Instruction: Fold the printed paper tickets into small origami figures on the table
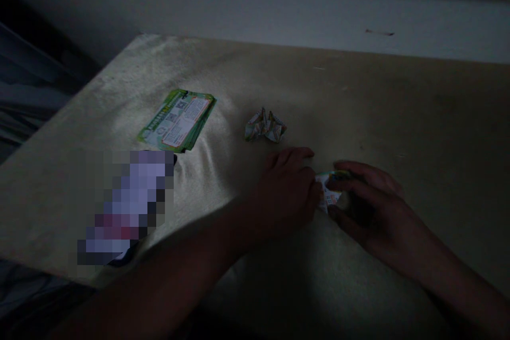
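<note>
The room is dim, and I sit at a pale beige board table [398,111] with a light wall strip beyond its far edge. I take the stack of green-bordered printed paper slips [177,119] as my landmark; it lies flat, fanned slightly, on the table's left half.

To the right of that stack, and nearer to me, both my hands meet over a small folded piece of printed paper, white with green and yellow marks [330,191]. My left hand [289,191] presses its fingertips against the piece's left edge, fingers curled down onto it. My right hand [372,204] pinches it from the other side, thumb below and forefinger across the top, so both hands are closed on the paper against the table. Much of it is hidden under my fingers, so I cannot tell its exact shape; what shows looks creased and layered, partly folded.

Just right of the stack, beyond my left hand, sits a finished-looking crumpled-peaked folded paper figure [265,126], apart from my hands. I judge one figure done, a second midway, and many slips left unfolded.

Nearer to me than the stack lies a blurred-out oblong object [127,207].
</note>
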The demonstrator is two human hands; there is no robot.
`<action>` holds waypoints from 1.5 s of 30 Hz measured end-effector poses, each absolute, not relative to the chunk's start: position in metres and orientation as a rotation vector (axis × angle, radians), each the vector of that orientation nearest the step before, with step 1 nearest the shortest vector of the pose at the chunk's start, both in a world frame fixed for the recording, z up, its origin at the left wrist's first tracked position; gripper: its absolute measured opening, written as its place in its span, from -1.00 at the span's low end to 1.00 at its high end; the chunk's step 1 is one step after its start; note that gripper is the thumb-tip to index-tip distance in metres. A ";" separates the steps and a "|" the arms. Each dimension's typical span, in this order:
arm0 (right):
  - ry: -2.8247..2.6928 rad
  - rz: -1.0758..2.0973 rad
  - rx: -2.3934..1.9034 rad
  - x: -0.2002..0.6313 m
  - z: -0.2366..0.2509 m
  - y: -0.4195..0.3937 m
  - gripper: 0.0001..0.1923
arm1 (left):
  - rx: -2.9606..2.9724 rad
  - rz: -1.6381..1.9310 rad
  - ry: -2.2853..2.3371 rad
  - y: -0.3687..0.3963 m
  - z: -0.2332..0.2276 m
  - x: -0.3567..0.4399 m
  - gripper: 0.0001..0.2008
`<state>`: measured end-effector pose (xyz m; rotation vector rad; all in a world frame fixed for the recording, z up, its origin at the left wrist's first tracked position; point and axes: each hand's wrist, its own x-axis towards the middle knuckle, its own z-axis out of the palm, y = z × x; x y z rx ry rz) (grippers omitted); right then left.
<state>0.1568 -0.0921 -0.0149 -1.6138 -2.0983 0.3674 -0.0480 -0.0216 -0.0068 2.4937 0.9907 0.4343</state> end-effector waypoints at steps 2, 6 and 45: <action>-2.087 0.370 -1.616 0.156 -0.015 -0.092 -0.66 | 2.443 0.393 0.901 -0.015 -0.002 -0.056 -0.75; -2.097 0.365 -1.610 0.156 -0.014 -0.092 -0.69 | 2.361 0.400 0.786 -0.006 0.004 -0.069 -0.82; -2.085 0.376 -1.623 0.154 -0.010 -0.092 -0.71 | 2.518 0.441 1.172 -0.032 -0.011 -0.042 -0.78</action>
